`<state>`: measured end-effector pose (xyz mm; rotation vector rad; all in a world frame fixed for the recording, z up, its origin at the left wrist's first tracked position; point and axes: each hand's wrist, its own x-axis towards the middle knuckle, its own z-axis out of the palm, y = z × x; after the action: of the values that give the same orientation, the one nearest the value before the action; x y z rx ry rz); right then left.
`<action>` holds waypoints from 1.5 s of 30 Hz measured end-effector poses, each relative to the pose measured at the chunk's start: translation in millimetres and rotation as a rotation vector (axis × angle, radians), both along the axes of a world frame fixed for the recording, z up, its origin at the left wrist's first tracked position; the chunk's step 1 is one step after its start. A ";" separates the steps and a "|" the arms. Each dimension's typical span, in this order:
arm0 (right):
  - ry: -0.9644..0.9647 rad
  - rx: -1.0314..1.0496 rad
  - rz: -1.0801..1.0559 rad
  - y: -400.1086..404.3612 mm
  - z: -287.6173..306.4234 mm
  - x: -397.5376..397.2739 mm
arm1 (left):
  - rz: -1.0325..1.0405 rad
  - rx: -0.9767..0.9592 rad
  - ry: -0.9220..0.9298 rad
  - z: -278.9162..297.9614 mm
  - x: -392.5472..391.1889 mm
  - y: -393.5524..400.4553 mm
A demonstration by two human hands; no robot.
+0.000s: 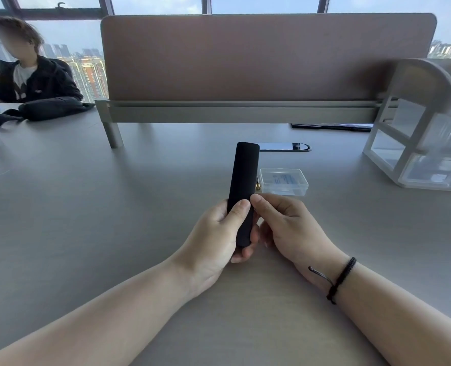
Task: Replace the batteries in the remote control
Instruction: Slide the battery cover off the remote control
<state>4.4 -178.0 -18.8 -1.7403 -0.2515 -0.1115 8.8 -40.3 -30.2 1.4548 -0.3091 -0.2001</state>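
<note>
Gripping black remote [242, 180], left hand [213, 236], right hand [285, 223] pinching

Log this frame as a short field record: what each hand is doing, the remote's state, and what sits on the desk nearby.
left hand: grips the lower part of the remote control, thumb across its face
right hand: thumb and fingers pinch the remote's right edge
remote: black, plain side facing the camera, no opening visible
clear plastic box: on the desk behind the hands, lid on
batteries: none clearly visible
</note>
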 end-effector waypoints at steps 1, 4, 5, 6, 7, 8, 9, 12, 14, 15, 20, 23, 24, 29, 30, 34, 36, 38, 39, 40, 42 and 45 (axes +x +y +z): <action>0.000 -0.007 0.002 -0.2 -0.5 0.2 | 0.004 -0.013 0.004 0.3 -0.1 -0.3; 0.002 -0.001 0.035 -0.1 -3.8 0.7 | 0.015 -0.097 0.038 1.6 0.2 -2.0; 0.007 0.014 0.040 -0.5 -5.2 1.1 | 0.020 -0.133 0.052 2.4 0.2 -2.5; 0.015 0.030 0.038 -0.8 -6.0 1.6 | 0.024 -0.166 0.066 2.8 0.3 -2.8; 0.025 0.032 0.029 -1.4 -7.1 2.4 | 0.028 -0.198 0.076 3.3 0.5 -2.6; 0.030 0.008 0.014 -2.1 -8.6 3.7 | 0.039 -0.226 0.080 3.3 0.9 -2.2; 0.034 -0.037 -0.001 -2.8 -9.7 4.7 | 0.062 -0.241 0.070 3.0 2.0 -1.1; 0.050 -0.123 -0.017 -4.4 -11.1 5.8 | 0.151 -0.203 -0.021 2.3 6.9 3.9; 0.060 -0.112 0.001 -4.1 -10.1 4.1 | 0.166 -0.194 -0.046 3.1 9.3 6.4; 0.062 -0.102 0.010 -3.5 -9.4 3.2 | 0.158 -0.194 -0.045 3.7 9.8 7.5; 0.068 -0.049 -0.003 -3.2 -9.1 4.2 | 0.100 -0.203 -0.045 4.4 7.8 8.1; 0.077 -0.008 -0.017 -3.2 -8.5 3.2 | 0.090 -0.208 -0.050 4.0 7.5 7.5; 0.080 0.005 -0.025 -2.8 -8.4 3.2 | 0.084 -0.209 -0.052 3.7 7.8 7.4; 0.036 -0.002 -0.077 -1.3 -9.3 2.7 | 0.085 -0.272 0.000 4.1 9.3 8.5; 0.012 -0.020 -0.088 -1.2 -9.5 2.3 | 0.091 -0.292 0.019 4.1 10.2 8.8; -0.040 -0.069 -0.119 -1.0 -9.9 0.7 | 0.102 -0.338 0.087 4.1 12.8 9.9; -0.041 -0.081 -0.128 -0.6 -10.4 1.1 | 0.101 -0.337 0.107 3.5 14.1 10.1; -0.037 -0.082 -0.129 -0.7 -11.1 1.7 | 0.093 -0.334 0.117 3.2 14.9 10.3; -0.033 -0.085 -0.127 -0.9 -10.8 1.7 | 0.087 -0.334 0.122 3.3 14.9 10.5; -0.029 -0.091 -0.124 -1.4 -10.5 1.6 | 0.080 -0.331 0.126 3.2 15.1 10.8; -0.018 -0.094 -0.113 -1.9 -9.4 1.4 | 0.070 -0.322 0.133 3.1 15.1 11.0; -0.006 -0.072 -0.110 -1.3 -8.6 1.8 | 0.075 -0.316 0.146 3.7 15.6 10.9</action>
<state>6.1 -179.3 -27.3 -1.8258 -0.1656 -0.1900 24.4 -29.3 -26.5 1.1306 -0.1584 -0.1869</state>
